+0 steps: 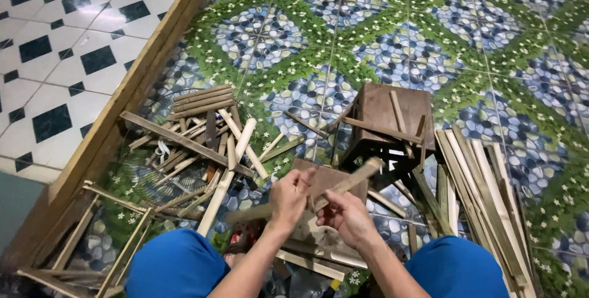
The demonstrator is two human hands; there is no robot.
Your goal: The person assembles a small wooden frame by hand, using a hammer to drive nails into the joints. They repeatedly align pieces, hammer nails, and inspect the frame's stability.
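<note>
Fingers (293, 183) of both hands, left hand (287, 198) and right hand (347, 217), close round a bamboo strip (343, 183) near its middle; looks light, stiff, splintery-edged.

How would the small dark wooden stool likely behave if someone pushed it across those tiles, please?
The stool looks rigid and solid, so it would probably slide as one piece. The loose slats lying across its top would likely slip off. The glossy floor tiles suggest fairly easy sliding.
</note>
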